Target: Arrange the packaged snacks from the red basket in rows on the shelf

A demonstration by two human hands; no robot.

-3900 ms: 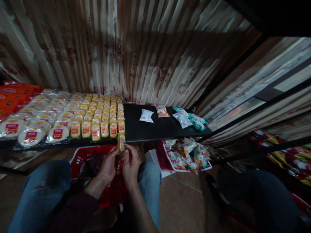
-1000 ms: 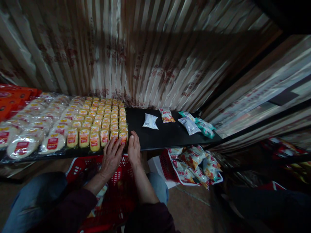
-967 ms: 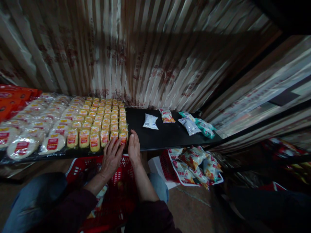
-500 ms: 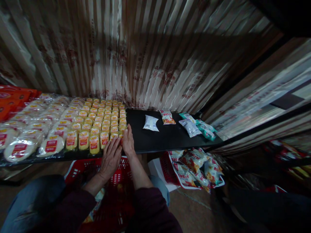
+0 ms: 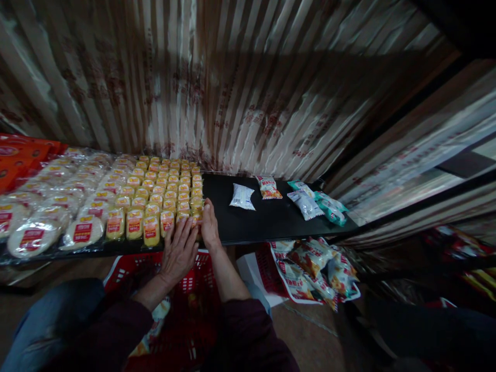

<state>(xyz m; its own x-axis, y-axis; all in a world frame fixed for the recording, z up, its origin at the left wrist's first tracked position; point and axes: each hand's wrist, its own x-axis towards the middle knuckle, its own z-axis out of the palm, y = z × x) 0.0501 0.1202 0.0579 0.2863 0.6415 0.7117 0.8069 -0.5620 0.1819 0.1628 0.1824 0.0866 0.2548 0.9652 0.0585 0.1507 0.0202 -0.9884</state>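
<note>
Reaching over a red basket point(image 5: 189, 283). Touching the front of the yellow cakes point(image 5: 156, 199), lined up on a black shelf point(image 5: 251, 223), with the left hand point(image 5: 179, 251), and their right side with the right hand point(image 5: 210, 227). Holding both hands' fingers out straight.

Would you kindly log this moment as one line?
left hand: open, against front yellow snack packs | right hand: open, along their right end | red basket: below black shelf

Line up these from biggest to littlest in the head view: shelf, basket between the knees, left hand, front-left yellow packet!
1. Shelf
2. Basket between the knees
3. Left hand
4. Front-left yellow packet
</note>
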